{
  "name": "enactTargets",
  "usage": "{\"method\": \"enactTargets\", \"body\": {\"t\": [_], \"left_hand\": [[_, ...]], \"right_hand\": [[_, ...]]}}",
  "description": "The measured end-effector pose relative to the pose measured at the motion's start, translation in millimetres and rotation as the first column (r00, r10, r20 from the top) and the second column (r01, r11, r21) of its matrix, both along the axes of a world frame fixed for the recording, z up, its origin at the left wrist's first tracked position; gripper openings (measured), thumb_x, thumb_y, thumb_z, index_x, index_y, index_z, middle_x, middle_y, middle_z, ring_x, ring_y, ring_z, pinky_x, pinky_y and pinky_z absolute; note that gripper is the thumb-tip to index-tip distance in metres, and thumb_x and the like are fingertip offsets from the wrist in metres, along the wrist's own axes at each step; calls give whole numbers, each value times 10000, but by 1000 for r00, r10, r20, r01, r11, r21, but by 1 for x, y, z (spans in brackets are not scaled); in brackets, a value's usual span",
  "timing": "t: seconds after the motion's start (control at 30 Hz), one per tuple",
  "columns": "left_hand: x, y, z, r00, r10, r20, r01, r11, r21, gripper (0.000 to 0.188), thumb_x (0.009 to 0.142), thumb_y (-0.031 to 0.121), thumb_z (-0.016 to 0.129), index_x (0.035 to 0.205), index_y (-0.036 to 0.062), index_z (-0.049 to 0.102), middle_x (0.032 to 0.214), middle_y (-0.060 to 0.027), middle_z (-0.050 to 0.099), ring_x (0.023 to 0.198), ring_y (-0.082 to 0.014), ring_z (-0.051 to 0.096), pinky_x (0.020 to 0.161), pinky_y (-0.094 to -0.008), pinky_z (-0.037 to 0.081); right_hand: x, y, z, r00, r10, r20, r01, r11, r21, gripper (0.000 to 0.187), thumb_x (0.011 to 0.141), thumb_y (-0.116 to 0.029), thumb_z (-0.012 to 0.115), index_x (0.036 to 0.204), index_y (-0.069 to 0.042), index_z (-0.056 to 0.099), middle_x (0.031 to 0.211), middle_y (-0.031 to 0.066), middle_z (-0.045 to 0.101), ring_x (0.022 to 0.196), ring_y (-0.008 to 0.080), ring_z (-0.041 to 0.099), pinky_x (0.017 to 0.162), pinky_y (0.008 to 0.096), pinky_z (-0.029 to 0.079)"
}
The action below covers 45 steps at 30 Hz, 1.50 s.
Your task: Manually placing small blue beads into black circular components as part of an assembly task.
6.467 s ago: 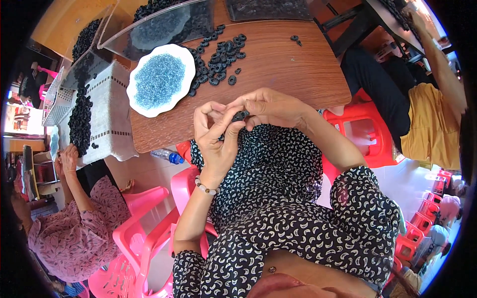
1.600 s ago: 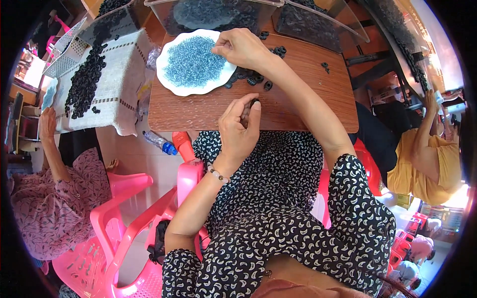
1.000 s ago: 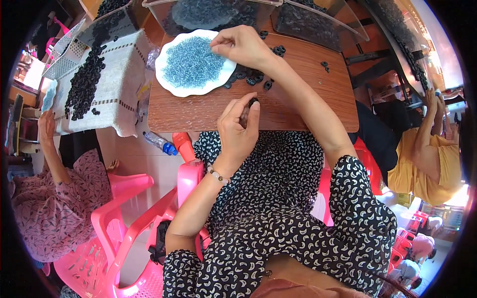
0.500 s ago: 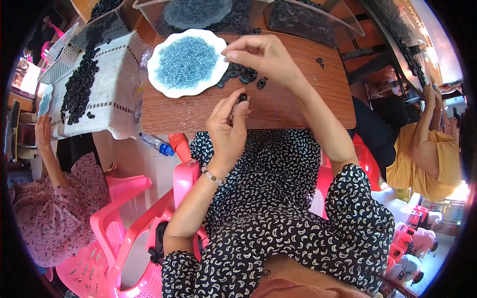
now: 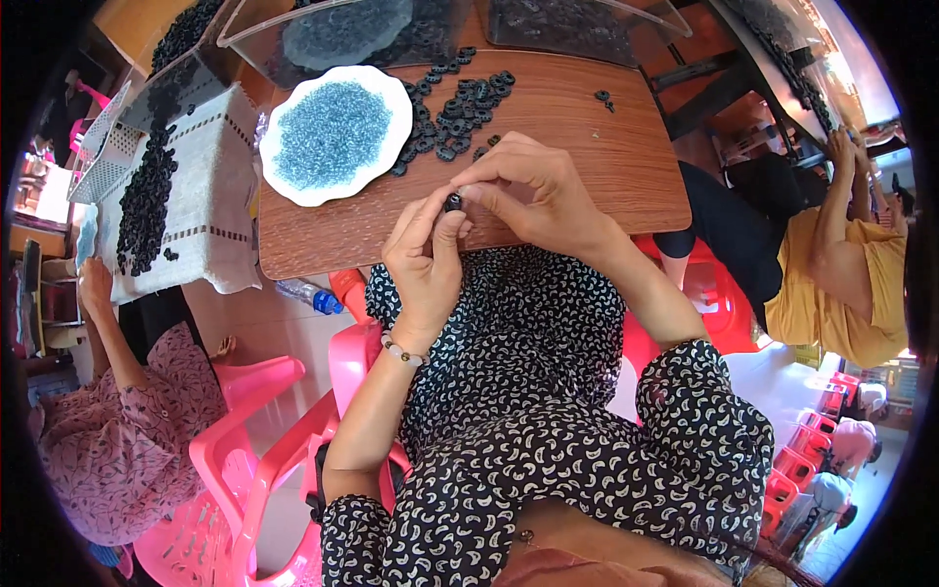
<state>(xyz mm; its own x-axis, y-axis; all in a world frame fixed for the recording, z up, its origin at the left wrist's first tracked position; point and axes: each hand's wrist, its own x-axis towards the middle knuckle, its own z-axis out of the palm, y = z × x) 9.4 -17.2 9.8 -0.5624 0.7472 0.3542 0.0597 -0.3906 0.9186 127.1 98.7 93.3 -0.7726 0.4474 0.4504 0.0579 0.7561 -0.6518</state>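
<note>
My left hand [image 5: 427,245] is closed on a small black plastic part [image 5: 453,202], held between thumb and fingertips above the table's near edge. My right hand [image 5: 533,191] meets it there, thumb and forefinger pinched together at the part; whatever sits between those fingertips is too small to make out. A white scalloped plate [image 5: 399,147] heaped with small clear bluish pieces [image 5: 333,132] stands to the left, beyond my hands. Between the plate and my right hand, several loose black parts [image 5: 460,112] lie scattered on the wooden table [image 5: 587,147].
Clear plastic bins [image 5: 235,39] line the table's far side. At left, a cloth-covered table [image 5: 210,186] bears a pile of black parts, with a person in a pink patterned top [image 5: 137,430] beside it. A person in yellow [image 5: 841,284] sits at right. Pink chairs [image 5: 245,460] stand nearby.
My right hand has come from the plate's right rim, nearer and down to the black part in my left hand. The view has shifted slightly, uncovering more loose black parts.
</note>
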Motion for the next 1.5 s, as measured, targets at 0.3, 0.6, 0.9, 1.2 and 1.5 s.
{"method": "enactTargets", "body": {"t": [0.3,0.6,0.9,1.2,1.5], "left_hand": [[3,0,-2,997,-55,47,55,998,13,245,994,19,615,1224,-34,679,1010,-82,666,785,-105,658,694,-220,539],[3,1,-6,995,-81,52,81,997,10,256,991,39,633,1233,-32,682,1014,-71,665,776,-94,637,684,-221,532],[-3,1,-2,996,-84,11,84,993,-80,310,1019,85,603,1308,-24,638,1069,-52,635,826,-87,616,712,-214,522],[-1,1,3,991,-98,88,108,987,-117,293,1008,79,620,1280,-21,659,1011,-55,637,802,-90,618,734,-225,514],[-2,1,3,982,-150,114,165,978,-130,247,992,59,638,1218,-37,673,1009,-58,638,817,-93,650,736,-218,536]], "right_hand": [[8,-1,-3,999,2,-49,5,992,128,154,836,-23,762,989,-46,765,885,63,724,817,206,642,718,320,514],[14,-14,-8,1000,-19,24,11,951,309,268,846,-41,739,1113,-64,747,973,56,710,862,242,624,735,336,521],[26,33,-6,953,-259,157,253,966,61,235,930,-131,687,1147,-55,735,889,111,732,773,217,646,722,324,511],[15,75,-22,950,-182,255,64,909,412,170,873,-105,694,1028,-108,765,965,79,703,984,287,615,838,410,520],[23,67,-22,911,-260,321,113,904,412,209,891,-115,690,1089,-116,758,878,73,652,913,284,590,789,394,511]]}}
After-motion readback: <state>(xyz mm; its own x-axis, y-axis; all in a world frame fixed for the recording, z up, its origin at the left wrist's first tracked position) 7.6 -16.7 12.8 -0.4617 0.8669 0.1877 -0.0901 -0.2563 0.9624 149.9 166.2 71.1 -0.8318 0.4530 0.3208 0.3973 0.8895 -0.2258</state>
